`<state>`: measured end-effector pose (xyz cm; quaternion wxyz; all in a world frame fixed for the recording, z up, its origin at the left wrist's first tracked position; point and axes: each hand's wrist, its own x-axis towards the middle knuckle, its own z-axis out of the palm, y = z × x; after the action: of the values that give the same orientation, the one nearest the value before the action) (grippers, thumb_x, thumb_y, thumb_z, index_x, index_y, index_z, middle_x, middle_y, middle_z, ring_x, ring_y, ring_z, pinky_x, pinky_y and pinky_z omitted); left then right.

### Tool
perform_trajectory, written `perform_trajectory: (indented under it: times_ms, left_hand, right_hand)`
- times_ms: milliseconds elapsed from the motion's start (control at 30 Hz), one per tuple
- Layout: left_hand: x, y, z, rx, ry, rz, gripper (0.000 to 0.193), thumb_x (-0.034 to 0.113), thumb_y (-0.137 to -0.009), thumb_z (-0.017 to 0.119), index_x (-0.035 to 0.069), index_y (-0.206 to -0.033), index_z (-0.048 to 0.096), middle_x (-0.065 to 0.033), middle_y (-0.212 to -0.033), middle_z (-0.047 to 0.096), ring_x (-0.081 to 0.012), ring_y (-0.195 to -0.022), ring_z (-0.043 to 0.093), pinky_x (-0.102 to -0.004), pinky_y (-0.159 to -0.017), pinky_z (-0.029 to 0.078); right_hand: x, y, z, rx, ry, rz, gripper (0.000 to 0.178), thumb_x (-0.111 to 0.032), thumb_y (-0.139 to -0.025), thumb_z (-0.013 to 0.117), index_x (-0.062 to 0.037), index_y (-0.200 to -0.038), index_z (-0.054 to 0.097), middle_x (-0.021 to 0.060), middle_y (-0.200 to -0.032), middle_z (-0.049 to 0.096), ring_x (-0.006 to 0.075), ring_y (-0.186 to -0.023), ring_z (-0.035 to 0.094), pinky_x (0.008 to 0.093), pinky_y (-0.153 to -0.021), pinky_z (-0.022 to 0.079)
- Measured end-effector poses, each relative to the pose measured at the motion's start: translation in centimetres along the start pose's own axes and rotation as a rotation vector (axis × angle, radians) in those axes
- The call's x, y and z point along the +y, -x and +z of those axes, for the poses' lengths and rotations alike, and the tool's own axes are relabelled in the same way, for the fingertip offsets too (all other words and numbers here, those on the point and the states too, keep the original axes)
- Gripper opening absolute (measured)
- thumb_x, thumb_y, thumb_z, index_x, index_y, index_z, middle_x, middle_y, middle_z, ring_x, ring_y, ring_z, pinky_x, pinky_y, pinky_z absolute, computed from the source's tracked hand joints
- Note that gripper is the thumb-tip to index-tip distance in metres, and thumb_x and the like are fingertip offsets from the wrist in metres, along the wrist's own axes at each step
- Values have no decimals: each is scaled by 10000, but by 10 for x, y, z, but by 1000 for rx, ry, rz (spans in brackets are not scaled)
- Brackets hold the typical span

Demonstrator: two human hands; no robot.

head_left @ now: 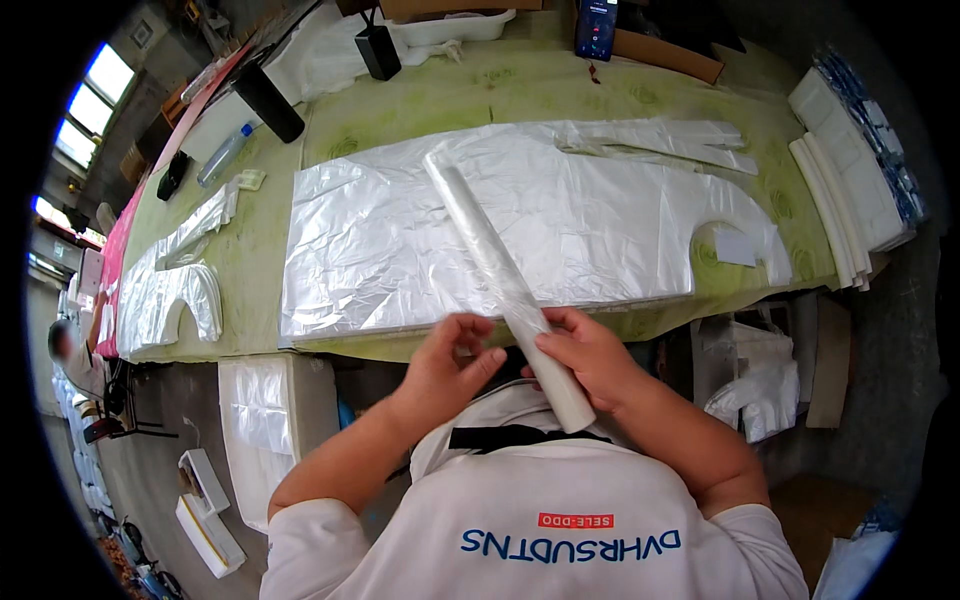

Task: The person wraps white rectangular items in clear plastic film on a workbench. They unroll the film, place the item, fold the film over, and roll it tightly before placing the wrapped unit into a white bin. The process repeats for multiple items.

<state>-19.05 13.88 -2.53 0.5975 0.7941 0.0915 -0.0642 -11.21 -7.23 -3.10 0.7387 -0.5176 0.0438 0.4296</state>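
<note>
A long roll of clear plastic film slants across my front, its far end over the table and its near end by my waist. Around its lower part my right hand is closed, thumb on top. Just left of the roll, my left hand holds nothing; its fingers curl loosely with the thumb apart. Beyond both hands lies a flat stack of thin, shiny plastic aprons, with a curved cutout and long straps toward the right. A small white paper slip lies within the cutout.
Another plastic apron piece lies at the table's left. A water bottle, a black cylinder and a phone stand or lie farther back. White rolls rest at the right edge. Below are a wrapped white box and an open carton.
</note>
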Motion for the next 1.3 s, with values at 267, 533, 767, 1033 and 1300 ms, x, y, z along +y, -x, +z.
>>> perform_trajectory:
  times_ms: [267,533,767,1033,1300]
  left_hand:
    - [15,-124,-8,142,-726,740,348,219,-897,696,109,-1226,665,-116,-1323,609,-390,-1280,499,-475,-1096,376]
    - [20,-235,-74,427,-163,224,407,307,-976,645,103,-1326,609,-60,-1232,660,-177,-1055,585,-333,-886,487]
    - [57,-217,-77,-129,-321,-210,655,446,-878,751,24,-1347,576,-124,-1243,624,-202,-1061,583,-331,-888,481]
    - [87,-221,-67,-212,-651,-310,778,530,-821,762,5,-1364,576,-165,-1286,625,-290,-1169,583,-387,-998,458]
    - [95,-229,-70,-323,-872,-313,640,561,-852,679,-10,-1141,681,-136,-1174,655,-261,-1061,595,-377,-953,470]
  right_hand:
    - [-11,19,-30,42,131,-22,446,-78,-957,630,2,-1361,459,153,-1107,640,218,-863,687,344,-735,583]
    - [-5,35,-63,55,121,-15,436,-64,-949,655,1,-1341,477,136,-1101,658,191,-900,675,338,-793,573]
    - [0,43,-78,33,204,-37,460,-35,-938,650,-22,-1361,470,146,-1195,632,206,-999,672,352,-874,580]
    - [5,51,-88,15,143,-13,490,-92,-916,714,-8,-1344,493,109,-1156,642,154,-1038,619,302,-903,519]
    - [3,50,-89,14,235,-39,494,-87,-915,711,-7,-1351,493,121,-1200,638,168,-1099,608,311,-957,497]
